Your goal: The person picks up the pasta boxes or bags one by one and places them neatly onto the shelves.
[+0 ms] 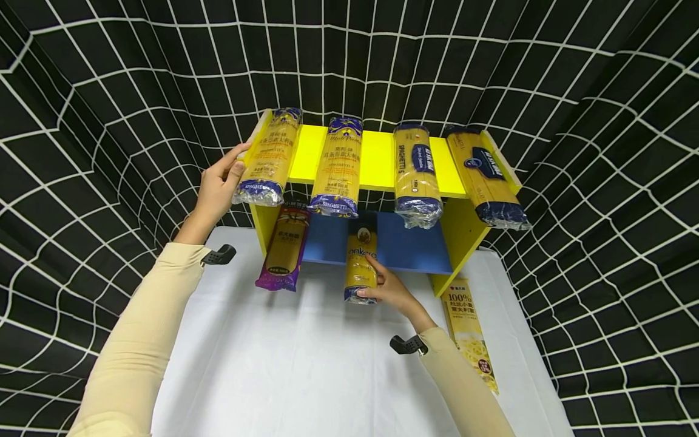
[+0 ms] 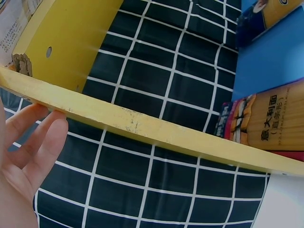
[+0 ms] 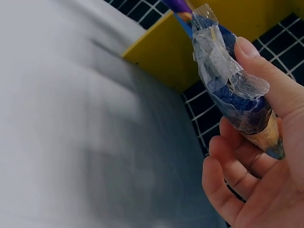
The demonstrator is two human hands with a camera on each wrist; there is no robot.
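My right hand (image 1: 390, 291) grips the lower end of a yellow spaghetti packet (image 1: 360, 261) lying on the blue lower shelf, its near end jutting past the front edge. In the right wrist view the thumb and fingers (image 3: 251, 166) hold either side of the packet's crinkled clear-and-blue end (image 3: 232, 90). At the upper left, my left hand (image 1: 216, 188) touches the rack's yellow side panel (image 1: 255, 136), beside a spaghetti packet (image 1: 270, 155) on the top shelf. Its fingertips lie against the panel's edge (image 2: 128, 118) in the left wrist view.
Three more spaghetti packets, one (image 1: 337, 164) in the middle, lie along the yellow top shelf (image 1: 377, 158). A purple-ended packet (image 1: 284, 249) sits at the left of the blue shelf (image 1: 412, 246). Another packet (image 1: 469, 334) lies on the white table (image 1: 306, 364). Black gridded cloth (image 1: 349, 54) surrounds everything.
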